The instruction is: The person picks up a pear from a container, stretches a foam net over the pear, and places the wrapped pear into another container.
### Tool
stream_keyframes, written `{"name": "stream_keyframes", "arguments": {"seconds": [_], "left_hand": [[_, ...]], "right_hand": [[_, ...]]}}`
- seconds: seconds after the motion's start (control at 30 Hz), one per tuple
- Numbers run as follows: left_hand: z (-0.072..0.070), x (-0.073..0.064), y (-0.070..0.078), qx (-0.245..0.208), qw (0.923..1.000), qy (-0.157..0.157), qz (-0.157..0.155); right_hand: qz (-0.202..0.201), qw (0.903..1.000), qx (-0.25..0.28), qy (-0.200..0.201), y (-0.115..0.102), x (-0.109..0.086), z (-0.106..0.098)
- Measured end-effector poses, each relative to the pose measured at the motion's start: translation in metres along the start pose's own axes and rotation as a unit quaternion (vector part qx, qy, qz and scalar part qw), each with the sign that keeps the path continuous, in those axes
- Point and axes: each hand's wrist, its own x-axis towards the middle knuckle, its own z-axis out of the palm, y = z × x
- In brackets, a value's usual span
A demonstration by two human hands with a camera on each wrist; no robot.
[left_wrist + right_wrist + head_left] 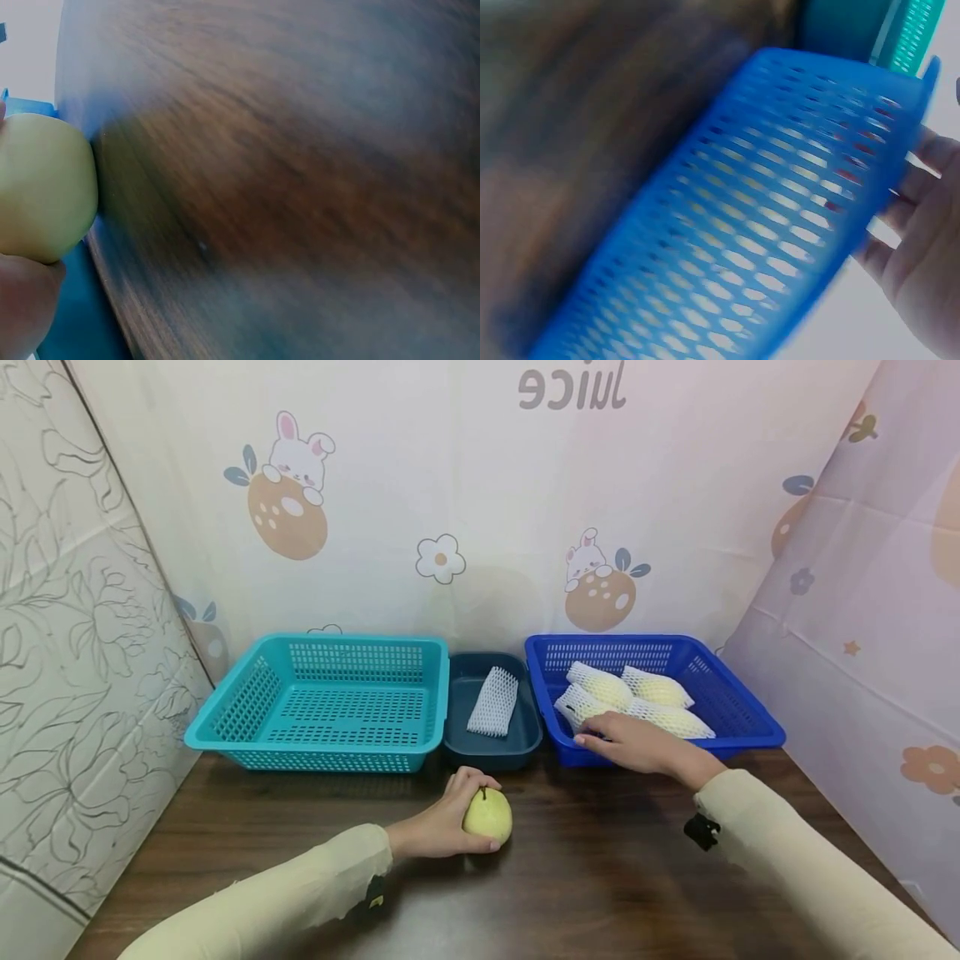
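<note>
A yellow-green pear (491, 817) with a dark stem is held by my left hand (442, 827) just at the tabletop, thumb on the near side and fingers behind. The pear (45, 187) also shows at the edge of the left wrist view. My right hand (637, 745) reaches over the front rim of the blue basket (750, 739), its fingers extending loosely inside. Those fingers (900, 202) partly show beyond the slotted wall in the right wrist view. Beside them lie several pears in white foam nets (611, 689). The fingertips are partly hidden.
Left of centre stands a turquoise basket (318, 749) with slotted walls. Between the baskets, a dark teal tray (457, 727) holds a flat white foam net (495, 702). All sit at the back of the brown wooden table (585, 877), against a patterned curtain (375, 468).
</note>
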Motion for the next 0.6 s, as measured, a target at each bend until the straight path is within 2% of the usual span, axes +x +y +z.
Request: {"name": "stream_keyframes", "arguments": {"seconds": [0.2, 0.33, 0.43, 0.6], "left_hand": [[-0.001, 0.001, -0.001, 0.0, 1.0, -0.001, 0.006], [-0.002, 0.001, -0.002, 0.001, 0.9999, -0.001, 0.011], [-0.002, 0.001, -0.004, 0.001, 0.9999, 0.002, 0.015], [0.002, 0.001, -0.003, -0.003, 0.9997, 0.001, 0.026]], "right_hand": [[-0.016, 0.999, -0.024, 0.033, -0.019, 0.032, -0.037], [-0.033, 0.9982, -0.013, 0.049, -0.037, 0.062, -0.057], [-0.036, 0.9979, 0.0, 0.054, -0.05, 0.085, -0.065], [-0.01, 0.9988, 0.024, 0.041, -0.066, 0.117, -0.071]]}}
